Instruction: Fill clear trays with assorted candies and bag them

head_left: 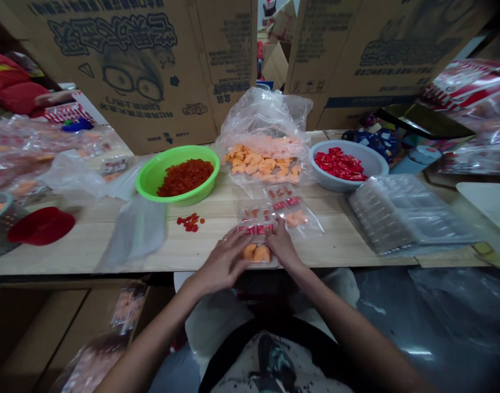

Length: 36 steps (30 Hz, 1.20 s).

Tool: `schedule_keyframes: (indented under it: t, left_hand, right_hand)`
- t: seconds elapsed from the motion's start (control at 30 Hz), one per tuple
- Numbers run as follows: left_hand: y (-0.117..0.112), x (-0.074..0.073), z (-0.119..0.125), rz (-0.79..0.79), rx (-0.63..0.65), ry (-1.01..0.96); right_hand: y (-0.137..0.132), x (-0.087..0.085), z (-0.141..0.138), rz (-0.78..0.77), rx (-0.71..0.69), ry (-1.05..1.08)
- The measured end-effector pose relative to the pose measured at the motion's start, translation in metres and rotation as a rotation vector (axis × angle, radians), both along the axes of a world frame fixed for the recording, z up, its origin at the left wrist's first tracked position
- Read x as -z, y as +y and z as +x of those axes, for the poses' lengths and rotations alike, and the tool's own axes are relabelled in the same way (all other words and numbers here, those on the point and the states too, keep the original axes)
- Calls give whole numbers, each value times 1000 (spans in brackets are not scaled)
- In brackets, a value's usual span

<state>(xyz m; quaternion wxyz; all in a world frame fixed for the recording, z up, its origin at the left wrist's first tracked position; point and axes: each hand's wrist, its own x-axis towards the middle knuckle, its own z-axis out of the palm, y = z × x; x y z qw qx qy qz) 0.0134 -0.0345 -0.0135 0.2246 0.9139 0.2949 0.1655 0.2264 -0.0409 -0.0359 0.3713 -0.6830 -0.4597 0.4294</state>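
Note:
A clear plastic compartment tray (256, 232) lies at the table's near edge, holding orange pieces, red wrapped sweets and small red bits. My left hand (225, 261) rests on its left side, fingers stretched over the tray, a ring on one finger. My right hand (281, 244) presses on its right side, fingers curled against the tray's edge. A second filled tray (289, 210) lies just behind it.
Green bowl (180, 173) of red pieces, clear bag of orange pieces (263, 159), grey bowl of red wrapped sweets (344, 164). Stack of unfilled trays (401, 215) at right. Loose red bits (190, 221) on the wooden table (90, 240). Cardboard boxes (135, 71) stand behind.

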Motion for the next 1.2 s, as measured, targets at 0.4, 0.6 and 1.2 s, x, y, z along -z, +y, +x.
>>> schedule_keyframes:
  t: [0.4,0.6,1.2]
  left_hand:
    - [-9,18,13,26,-111,23]
    - [-14,16,15,-45,-178,-29]
    - [-21,15,4,323,-253,-480]
  right_hand:
    - [19,-35,-37,223,-613,-1127]
    - [57,-37,-51,197,-638,-1148]
    - [-48,-102,-47,608,-815,-991]
